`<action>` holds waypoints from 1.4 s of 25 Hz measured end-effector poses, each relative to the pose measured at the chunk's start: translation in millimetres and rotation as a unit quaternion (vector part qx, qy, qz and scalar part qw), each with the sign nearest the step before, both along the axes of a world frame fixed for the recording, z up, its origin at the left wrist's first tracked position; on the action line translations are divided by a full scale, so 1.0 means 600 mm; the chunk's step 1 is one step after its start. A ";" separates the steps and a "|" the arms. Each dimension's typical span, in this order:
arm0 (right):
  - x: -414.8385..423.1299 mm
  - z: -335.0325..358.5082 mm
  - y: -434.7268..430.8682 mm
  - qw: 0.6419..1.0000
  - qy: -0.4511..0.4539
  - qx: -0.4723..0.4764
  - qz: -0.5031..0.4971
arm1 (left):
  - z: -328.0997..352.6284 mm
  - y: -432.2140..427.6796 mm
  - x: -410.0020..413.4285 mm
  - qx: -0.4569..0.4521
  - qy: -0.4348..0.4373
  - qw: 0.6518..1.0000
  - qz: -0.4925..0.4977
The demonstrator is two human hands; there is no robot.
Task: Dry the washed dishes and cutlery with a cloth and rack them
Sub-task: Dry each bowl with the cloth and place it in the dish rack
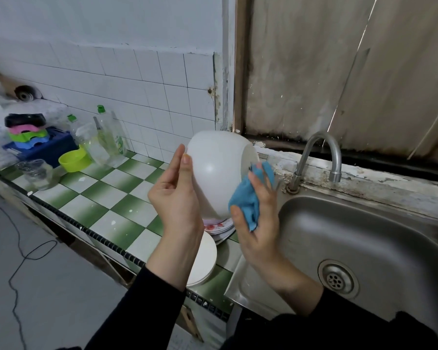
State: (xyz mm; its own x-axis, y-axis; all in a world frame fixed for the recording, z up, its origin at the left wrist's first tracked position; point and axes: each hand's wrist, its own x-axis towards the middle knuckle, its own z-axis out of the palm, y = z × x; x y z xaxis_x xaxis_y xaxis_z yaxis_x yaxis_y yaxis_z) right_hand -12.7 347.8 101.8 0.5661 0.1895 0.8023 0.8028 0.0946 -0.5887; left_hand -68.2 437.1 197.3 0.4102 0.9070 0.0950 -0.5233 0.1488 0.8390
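A white bowl (218, 170) is held up above the counter, its rounded outside facing me. My left hand (175, 195) grips it at its left edge, thumb on the outer wall. My right hand (257, 218) holds a blue cloth (248, 198) against the bowl's right side and rim. Under the bowl lies a stack of plates (219, 229), the top one with a red flower pattern. A plain white plate (205, 258) sits nearer me, partly hidden by my left forearm.
A steel sink (364, 248) with a curved tap (316, 157) fills the right side. On the green-and-white tiled counter (106, 203) stand a glass jar (37, 173), a lime bowl (74, 160), detergent bottles (111, 137) and a blue crate (46, 147) with coloured plastic items. A cable trails on the floor (23, 248).
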 end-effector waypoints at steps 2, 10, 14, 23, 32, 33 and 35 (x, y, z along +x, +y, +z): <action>-0.024 -0.018 0.005 0.994 0.072 0.067 0.038 | 0.006 -0.005 0.001 0.017 -0.009 1.000 -0.009; 0.076 0.079 -0.023 0.822 0.491 0.258 0.130 | 0.002 0.018 -0.017 0.103 0.016 0.989 -0.100; 0.086 0.133 -0.041 0.910 0.369 0.079 0.170 | -0.001 0.007 -0.033 0.227 0.074 0.966 -0.099; 0.069 0.124 -0.037 0.982 0.124 -0.030 0.138 | -0.045 -0.011 -0.036 0.335 0.088 0.929 -0.129; 0.027 0.082 -0.014 0.992 0.029 0.121 0.026 | -0.030 -0.038 -0.037 0.034 0.186 0.971 -0.145; 0.019 0.079 -0.012 0.992 0.027 0.117 0.033 | -0.025 -0.040 -0.036 -0.005 0.175 0.974 -0.144; 0.002 0.075 -0.014 0.994 0.008 0.094 0.062 | -0.023 -0.033 -0.031 -0.039 0.152 0.981 -0.110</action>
